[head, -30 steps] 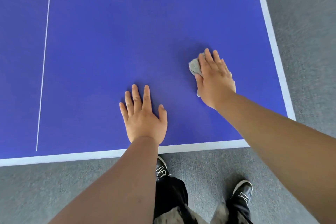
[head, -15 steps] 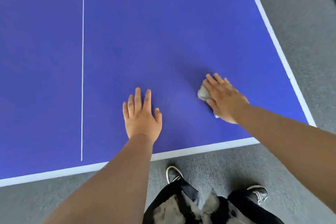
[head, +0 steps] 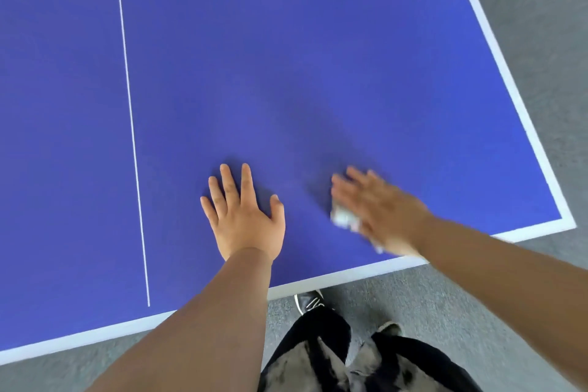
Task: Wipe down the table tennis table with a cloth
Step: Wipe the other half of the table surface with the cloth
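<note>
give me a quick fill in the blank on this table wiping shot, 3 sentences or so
1. The cloth is pressed to the table under the ____ hand.
2. The left hand lies flat on the table with nothing ____ it.
3. The thin white line runs on the ____ side of both hands.

Missing words: right; under; left

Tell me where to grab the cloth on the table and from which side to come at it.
Take the cloth by the crumpled edge that sticks out to the left of the right hand, coming from above and from the left. The rest lies under that palm, pressed to the table, and is blurred. The left hand rests flat nearby, so it probably has the shortest way.
</note>
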The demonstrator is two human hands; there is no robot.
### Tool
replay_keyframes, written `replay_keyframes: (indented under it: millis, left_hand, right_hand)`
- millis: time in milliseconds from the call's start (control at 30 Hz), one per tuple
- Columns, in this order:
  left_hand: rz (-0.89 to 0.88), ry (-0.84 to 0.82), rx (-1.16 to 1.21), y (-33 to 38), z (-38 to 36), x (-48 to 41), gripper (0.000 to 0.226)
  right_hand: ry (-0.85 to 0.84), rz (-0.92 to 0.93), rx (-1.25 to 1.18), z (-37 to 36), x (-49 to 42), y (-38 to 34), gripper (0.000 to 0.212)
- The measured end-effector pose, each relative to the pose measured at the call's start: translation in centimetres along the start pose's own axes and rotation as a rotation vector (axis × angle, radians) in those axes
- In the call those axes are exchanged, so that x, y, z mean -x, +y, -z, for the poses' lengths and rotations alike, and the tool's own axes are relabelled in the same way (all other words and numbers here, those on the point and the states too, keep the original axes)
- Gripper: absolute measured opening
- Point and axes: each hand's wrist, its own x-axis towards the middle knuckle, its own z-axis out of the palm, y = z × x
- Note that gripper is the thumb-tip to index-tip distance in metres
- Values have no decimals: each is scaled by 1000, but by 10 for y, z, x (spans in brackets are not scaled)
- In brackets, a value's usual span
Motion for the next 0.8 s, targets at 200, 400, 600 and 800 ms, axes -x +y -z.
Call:
replay_keyframes:
  millis: [200, 400, 600, 800]
  left_hand:
    - [-5, 19, -8, -1, -4, -1, 80]
    - [-1, 30, -33, -1, -6, -1, 81]
    - [-4, 41, -45, 1, -6, -1, 82]
    - [-9, 54, -40, -1, -7, -1, 81]
  right_hand:
    - [112, -561, -233, 32, -78, 46, 58]
    - [37, 62, -124, -17, 33, -74, 62]
    - [51, -9, -137, 10, -19, -8, 63]
    - [137, -424, -223, 14, -61, -10, 72]
